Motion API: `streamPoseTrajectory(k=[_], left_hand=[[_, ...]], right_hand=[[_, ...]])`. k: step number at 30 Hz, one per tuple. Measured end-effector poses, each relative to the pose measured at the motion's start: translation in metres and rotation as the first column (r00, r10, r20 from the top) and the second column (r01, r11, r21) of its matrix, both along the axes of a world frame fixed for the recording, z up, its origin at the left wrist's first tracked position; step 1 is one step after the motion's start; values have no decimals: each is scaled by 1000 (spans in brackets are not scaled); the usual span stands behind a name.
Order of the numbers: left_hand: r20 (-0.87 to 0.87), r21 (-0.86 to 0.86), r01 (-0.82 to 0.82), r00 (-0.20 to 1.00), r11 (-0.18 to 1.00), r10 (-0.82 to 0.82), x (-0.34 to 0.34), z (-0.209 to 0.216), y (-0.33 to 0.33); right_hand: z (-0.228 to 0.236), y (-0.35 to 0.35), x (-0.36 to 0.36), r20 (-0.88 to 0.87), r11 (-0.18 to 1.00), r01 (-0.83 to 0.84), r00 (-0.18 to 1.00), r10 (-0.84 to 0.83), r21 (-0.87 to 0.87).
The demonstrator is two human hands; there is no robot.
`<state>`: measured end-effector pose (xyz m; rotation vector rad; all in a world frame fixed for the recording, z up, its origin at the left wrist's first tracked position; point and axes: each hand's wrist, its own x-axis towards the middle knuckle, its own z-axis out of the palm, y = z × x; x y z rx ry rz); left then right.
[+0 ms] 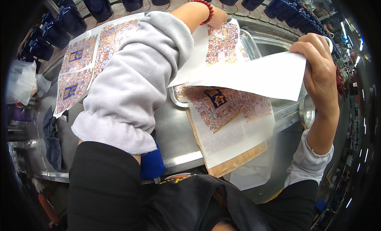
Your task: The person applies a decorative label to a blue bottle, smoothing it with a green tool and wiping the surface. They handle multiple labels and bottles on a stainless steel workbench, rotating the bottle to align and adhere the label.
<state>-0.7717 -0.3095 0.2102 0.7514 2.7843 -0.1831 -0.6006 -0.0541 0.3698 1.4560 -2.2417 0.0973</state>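
My right hand (319,58) is closed on the right end of a white paper sheet (258,74), raising it in a slant over the bench. At the far side, my left hand (218,20), with a red bead bracelet at its wrist, has its fingers bent at the top edge of a sheet with a colourful floral print (222,44); its fingertips are partly hidden. Whether both hands hold one sheet, I cannot tell. Below the raised paper, printed floral pieces with a dark blue label (216,98) lie on white paper over a wooden board (238,161).
More printed sheets (77,56) lie at the left. Dark blue ceramic vessels (97,6) line the back and both far sides. Metal trays (254,48) sit beneath the paper, a metal bowl (307,110) at the right. A dark cloth (51,139) lies on the left.
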Motion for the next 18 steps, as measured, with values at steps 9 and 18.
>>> streamPoseTrajectory(k=[9, 18], left_hand=[[204, 161, -200, 965, 967, 165, 6, -34, 0], [130, 349, -217, 975, 912, 182, 30, -4, -18]], right_hand=[[-1, -9, -2, -29, 1000, -21, 999, 21, -6], [-6, -31, -29, -13, 997, -54, 998, 55, 50]])
